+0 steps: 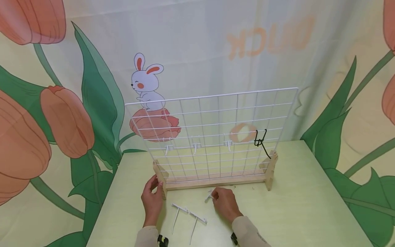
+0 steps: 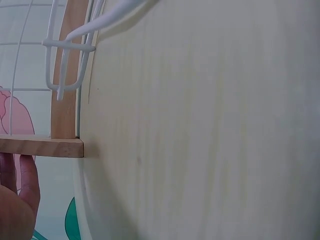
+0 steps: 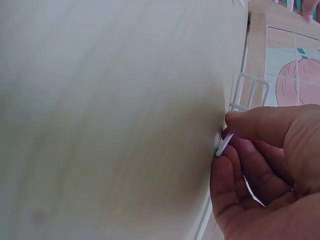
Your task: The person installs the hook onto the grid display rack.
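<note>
A white wire grid panel [image 1: 210, 137] stands upright in a wooden stand [image 1: 216, 181]. My left hand [image 1: 152, 202] is at the stand's left end piece [image 2: 42, 146], its fingertips [image 2: 29, 167] against the outer face of the wood. Low in front of the base, my right hand [image 1: 226, 204] pinches a white wire hook [image 3: 251, 90] between thumb and fingers; part of the hook is hidden by the hand. Two more white hooks, one left [image 1: 176, 216] and one right [image 1: 195, 223], lie on the table between the hands.
Three white hooks [image 1: 195, 145] hang along a middle row of the grid, and a black hook [image 1: 260, 142] hangs near its right edge. A printed curtain [image 1: 197, 51] rises behind the pale table [image 1: 296, 206].
</note>
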Tool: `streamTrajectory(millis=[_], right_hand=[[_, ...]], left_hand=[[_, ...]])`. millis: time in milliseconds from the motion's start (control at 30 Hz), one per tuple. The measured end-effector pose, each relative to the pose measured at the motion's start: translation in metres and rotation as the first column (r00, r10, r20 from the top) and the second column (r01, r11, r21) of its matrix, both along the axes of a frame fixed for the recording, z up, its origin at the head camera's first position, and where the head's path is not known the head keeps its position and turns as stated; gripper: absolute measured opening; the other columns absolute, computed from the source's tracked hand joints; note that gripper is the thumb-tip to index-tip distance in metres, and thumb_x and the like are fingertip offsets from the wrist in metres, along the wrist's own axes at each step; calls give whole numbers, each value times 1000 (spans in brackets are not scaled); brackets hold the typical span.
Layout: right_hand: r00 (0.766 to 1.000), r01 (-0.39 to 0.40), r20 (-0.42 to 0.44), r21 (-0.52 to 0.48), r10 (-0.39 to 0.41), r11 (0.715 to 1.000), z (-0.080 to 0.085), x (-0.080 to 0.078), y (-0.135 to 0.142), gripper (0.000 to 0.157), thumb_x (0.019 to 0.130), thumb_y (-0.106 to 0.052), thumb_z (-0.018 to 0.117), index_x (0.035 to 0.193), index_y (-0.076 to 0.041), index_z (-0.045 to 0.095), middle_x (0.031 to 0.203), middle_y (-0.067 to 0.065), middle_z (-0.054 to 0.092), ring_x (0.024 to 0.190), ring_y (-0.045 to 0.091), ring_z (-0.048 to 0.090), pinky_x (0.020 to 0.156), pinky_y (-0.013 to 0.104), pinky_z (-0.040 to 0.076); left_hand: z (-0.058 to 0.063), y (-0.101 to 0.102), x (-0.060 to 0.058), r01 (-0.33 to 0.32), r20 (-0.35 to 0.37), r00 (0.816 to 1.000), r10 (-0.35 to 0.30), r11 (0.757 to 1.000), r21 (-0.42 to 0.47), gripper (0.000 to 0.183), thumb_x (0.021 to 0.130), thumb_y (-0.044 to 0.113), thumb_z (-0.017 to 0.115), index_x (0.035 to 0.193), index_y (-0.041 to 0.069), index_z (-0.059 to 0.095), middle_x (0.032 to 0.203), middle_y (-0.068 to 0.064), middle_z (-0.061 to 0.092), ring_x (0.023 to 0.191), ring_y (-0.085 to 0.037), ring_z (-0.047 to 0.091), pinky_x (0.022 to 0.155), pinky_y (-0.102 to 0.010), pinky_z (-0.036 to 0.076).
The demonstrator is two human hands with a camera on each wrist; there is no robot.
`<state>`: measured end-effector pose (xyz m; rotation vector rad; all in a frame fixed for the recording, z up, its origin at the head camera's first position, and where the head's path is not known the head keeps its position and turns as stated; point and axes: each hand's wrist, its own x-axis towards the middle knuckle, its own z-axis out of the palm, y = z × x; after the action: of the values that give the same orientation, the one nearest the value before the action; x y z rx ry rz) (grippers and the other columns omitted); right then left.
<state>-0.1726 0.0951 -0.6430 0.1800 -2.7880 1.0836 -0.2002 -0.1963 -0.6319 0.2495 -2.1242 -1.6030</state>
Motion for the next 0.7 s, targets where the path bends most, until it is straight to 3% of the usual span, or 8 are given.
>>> streamTrajectory(millis=[433, 700], right_hand=[[1000, 18, -15, -10, -18, 1000, 3, 2, 0, 11, 82, -5, 74, 85, -15, 76, 77, -9, 70, 70, 3, 61, 63, 21, 51], [998, 60, 14, -115, -59, 992, 8, 4, 2, 12, 82, -5, 73, 86, -16, 77, 78, -11, 70, 72, 3, 63, 63, 21, 51]], left_hand=[[2, 1, 1, 3, -2, 1000, -3, 1000, 14, 37, 93, 18, 70, 128, 29, 64, 115, 2, 69, 106, -12, 62, 72, -13, 53], [1, 0, 0, 2, -8, 1000, -1, 1000, 22, 36, 93, 20, 71, 127, 29, 65, 115, 1, 70, 106, -13, 63, 73, -14, 53]])
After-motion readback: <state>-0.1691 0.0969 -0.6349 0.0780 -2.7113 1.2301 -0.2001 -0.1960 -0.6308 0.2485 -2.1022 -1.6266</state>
